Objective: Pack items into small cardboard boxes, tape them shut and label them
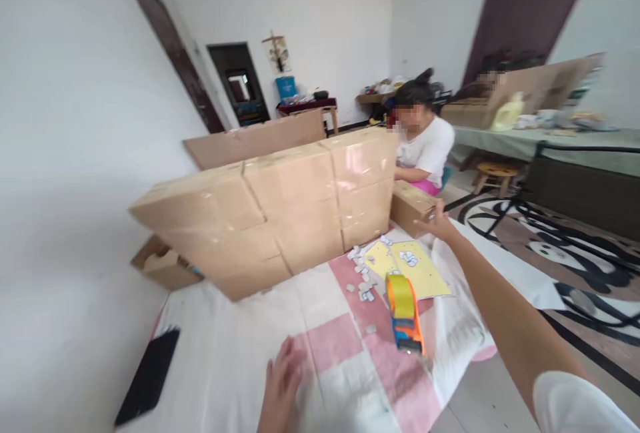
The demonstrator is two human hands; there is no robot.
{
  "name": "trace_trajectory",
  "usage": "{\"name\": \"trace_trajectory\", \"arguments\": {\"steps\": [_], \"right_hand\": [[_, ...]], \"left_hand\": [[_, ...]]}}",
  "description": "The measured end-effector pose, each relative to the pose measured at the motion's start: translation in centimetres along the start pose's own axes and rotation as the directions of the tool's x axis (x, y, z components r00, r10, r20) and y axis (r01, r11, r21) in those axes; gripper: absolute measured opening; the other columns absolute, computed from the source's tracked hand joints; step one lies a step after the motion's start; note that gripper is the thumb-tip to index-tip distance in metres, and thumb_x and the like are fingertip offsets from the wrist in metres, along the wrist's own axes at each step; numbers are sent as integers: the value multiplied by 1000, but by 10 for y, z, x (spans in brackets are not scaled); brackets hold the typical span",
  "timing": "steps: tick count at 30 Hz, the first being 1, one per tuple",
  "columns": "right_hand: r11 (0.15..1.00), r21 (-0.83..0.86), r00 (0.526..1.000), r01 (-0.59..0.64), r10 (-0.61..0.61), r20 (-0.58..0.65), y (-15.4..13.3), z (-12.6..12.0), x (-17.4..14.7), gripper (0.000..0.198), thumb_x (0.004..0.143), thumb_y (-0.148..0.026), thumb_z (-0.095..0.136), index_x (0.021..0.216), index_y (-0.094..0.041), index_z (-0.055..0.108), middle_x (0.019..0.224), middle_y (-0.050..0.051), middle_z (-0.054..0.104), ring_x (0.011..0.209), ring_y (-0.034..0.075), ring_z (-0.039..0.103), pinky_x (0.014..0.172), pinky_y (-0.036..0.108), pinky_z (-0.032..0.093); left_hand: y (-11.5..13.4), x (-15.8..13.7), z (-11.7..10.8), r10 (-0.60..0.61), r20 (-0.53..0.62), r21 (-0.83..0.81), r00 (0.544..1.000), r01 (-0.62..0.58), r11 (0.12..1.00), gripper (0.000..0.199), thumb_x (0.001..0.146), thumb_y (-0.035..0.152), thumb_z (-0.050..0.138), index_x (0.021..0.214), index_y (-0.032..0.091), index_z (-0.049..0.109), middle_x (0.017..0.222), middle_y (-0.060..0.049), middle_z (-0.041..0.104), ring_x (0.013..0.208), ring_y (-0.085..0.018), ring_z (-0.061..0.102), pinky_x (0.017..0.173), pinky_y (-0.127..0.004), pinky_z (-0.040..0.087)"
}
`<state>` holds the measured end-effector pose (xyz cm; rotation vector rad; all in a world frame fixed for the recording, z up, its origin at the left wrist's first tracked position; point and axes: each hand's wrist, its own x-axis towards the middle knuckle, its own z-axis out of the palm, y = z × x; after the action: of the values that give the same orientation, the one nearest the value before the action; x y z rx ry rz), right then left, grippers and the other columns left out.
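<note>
My right hand (439, 225) reaches out to the right with its fingers around the near end of a small cardboard box (411, 205) at the table's right edge. Over the cloth at the front, my left hand (285, 376) holds nothing; its fingers are stretched out and slightly blurred. Between the hands lies a tape dispenser (407, 319) in orange and blue with a yellow roll of tape. A wall of taped cardboard boxes (295, 209) stands across the back of the table. Yellow sheets (423, 273) and several small white pieces (363, 273) lie in front of it.
A pink and white cloth (333, 343) covers the table. At the left is a black flat object (150, 376), with an open carton (167, 266) behind. Another person (430, 139) sits beyond the boxes. To the right stand a wooden stool (495, 173) and a dark-framed chair (590, 193).
</note>
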<state>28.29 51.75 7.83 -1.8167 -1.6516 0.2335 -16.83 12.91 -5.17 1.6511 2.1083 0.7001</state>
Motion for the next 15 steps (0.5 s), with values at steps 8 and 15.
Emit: {"name": "trace_trajectory", "arguments": {"steps": [8,15], "right_hand": [[844,216,871,491,-472,-136,-158,17,-97,47,89,-47,57,121,-13,65,108,16,65,74,22,62,79,40,52],[456,703,322,546,-889,326,-371,109,-278,27,92,-27,59,115,-25,72,114,10,68,85,22,67,84,38,54]], "left_hand": [[-67,18,-142,-181,-494,-347,850,-2,938,43,89,61,52,83,22,69,127,-16,66,118,-31,64,95,-51,58],[-136,107,-231,-235,-646,-238,726,102,966,47,95,39,43,134,13,53,150,-21,46,112,-23,65,95,-40,57]]}}
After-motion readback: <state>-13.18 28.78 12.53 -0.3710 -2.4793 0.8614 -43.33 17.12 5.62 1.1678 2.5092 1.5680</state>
